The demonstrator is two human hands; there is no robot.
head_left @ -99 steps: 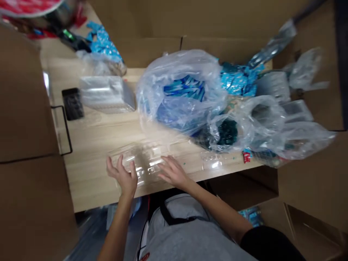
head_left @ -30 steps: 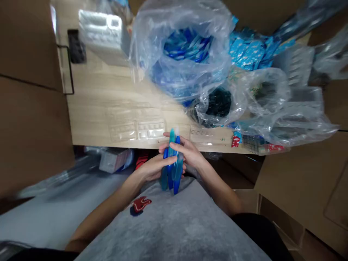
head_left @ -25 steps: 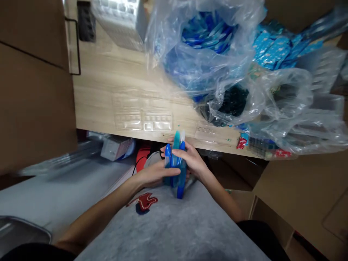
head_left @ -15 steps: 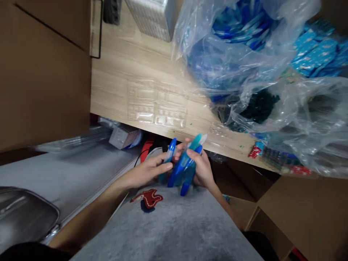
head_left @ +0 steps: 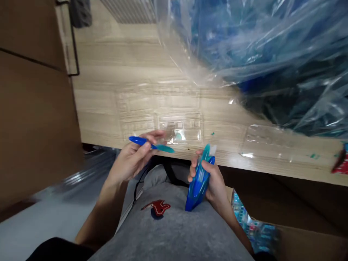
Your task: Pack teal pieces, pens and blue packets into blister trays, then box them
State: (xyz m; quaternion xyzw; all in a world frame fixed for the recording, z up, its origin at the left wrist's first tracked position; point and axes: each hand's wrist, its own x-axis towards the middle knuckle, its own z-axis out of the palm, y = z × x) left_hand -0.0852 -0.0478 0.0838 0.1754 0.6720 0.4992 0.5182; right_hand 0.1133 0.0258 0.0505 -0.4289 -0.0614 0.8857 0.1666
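Note:
My left hand (head_left: 133, 156) is closed on a slim plastic piece (head_left: 164, 148), dark blue at one end and teal at the other, with tapered ends. It lies nearly level between thumb and fingers, near the front edge of a clear plastic blister tray (head_left: 201, 125). In front of my shirt, my right hand (head_left: 214, 177) grips a bunch of similar slim plastic pieces (head_left: 199, 183) in blue, teal and whitish colours. They are held lengthwise and tilted, their lower ends over the shirt. What exactly these pieces are, I cannot tell.
A large clear plastic bag (head_left: 217, 47) with blue contents covers the table's back right. Another clear tray (head_left: 252, 141) lies right of centre on the wooden table (head_left: 103, 58). Cardboard (head_left: 32, 127) stands at the left, and blue printed packs (head_left: 241, 210) are below right.
My left hand has moved up and left, away from the right hand, toward the tray's edge. Its piece has turned from upright to nearly level. The view has shifted closer to the table.

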